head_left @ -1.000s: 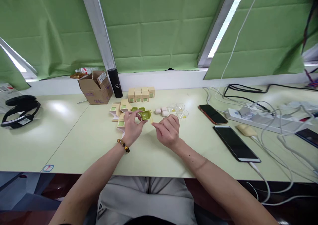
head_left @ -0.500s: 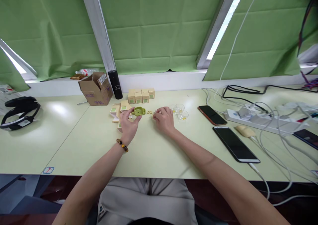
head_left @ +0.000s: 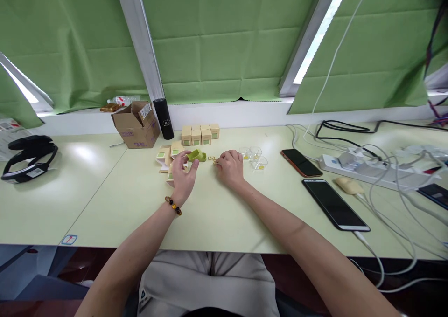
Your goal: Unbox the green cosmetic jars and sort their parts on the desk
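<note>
- Mid-frame, your left hand [head_left: 184,179] is at a green tray [head_left: 193,155]; I can't tell whether it's clamped.
- At centre, your right hand [head_left: 231,168] is by small yellow pieces [head_left: 213,158]; grip unclear.

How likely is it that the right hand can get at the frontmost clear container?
Probably yes: the right hand is close beside the clear container, and only bare tabletop shows between them.

a small green container [head_left: 193,155] sits tilted, just left of a second green container [head_left: 203,157] and overlapping it in view. small yellow pieces [head_left: 211,158] lie close together just right of both, another yellow piece [head_left: 214,162] beside them, too tiny to make out its shape.
</note>
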A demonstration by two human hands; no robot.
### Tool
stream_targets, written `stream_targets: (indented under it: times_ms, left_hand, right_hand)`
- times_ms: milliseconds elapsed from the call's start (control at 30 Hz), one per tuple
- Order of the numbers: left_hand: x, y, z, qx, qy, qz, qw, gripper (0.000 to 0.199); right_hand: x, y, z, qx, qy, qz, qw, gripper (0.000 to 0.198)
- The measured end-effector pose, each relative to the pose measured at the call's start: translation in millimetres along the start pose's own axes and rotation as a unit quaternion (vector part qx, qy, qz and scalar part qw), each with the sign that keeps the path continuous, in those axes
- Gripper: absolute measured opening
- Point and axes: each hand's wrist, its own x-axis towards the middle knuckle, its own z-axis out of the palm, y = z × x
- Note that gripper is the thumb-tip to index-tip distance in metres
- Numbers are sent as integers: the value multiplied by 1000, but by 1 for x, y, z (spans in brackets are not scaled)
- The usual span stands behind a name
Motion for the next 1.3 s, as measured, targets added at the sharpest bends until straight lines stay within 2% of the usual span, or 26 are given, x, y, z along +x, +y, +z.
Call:
stream_targets:
  times_ms: [67, 167, 333, 400, 467, 567, 667, 767, 867, 933, 1000, 1067, 1133, 1200, 1300]
  left_hand:
    - [1, 0, 2, -66, -18, -27, 997, 30]
    - [2, -3, 4, -190, -59, -80, 977, 29]
    - [4, -5, 6, -370, -128, -216, 895, 29]
    - [5, -3, 6, -403, -126, -265, 867, 28]
    - [7, -2, 5, -419, -115, -294, 851, 27]
    - [9, 0, 3, -417, -108, -306, 849, 29]
    - [10, 0, 2, -366, -110, -300, 874, 38]
    - [10, -2, 1, -321, -109, -269, 902, 41]
    - [9, -5, 0, -273, -115, -187, 936, 37]
    - [9, -6, -2, -184, -114, -107, 970, 33]
    - [10, -6, -3, -51, -99, -18, 994, 26]
    - [10, -5, -3, 70, -94, 66, 991, 18]
    - [10, -5, -2, 151, -114, 121, 974, 15]
    - [11, -7, 2, 205, -138, 144, 958, 16]
    - [13, -11, 8, 259, -155, 144, 942, 17]
  right_hand:
    - [-7, -5, -8, 9, 0, -18, 1000, 19]
    - [-24, -16, -20, 29, -44, -66, 996, 19]
    - [-52, -32, -30, 69, -99, -122, 985, 21]
    - [-55, -33, -32, 91, -114, -121, 982, 21]
    - [-53, -31, -34, 112, -123, -97, 981, 20]
    - [-50, -27, -36, 137, -136, -57, 979, 20]
    - [-48, -27, -38, 145, -143, -42, 978, 20]
    - [-49, -28, -39, 139, -149, -47, 978, 21]
    - [-50, -30, -40, 136, -153, -54, 977, 22]
    - [-49, -30, -40, 135, -157, -58, 977, 22]
    - [-49, -30, -40, 135, -159, -61, 976, 22]
    - [-49, -30, -39, 137, -160, -62, 976, 21]
    - [-48, -30, -39, 135, -159, -61, 976, 20]
    - [-48, -30, -39, 131, -159, -63, 976, 21]
    - [-49, -30, -38, 123, -158, -68, 977, 21]
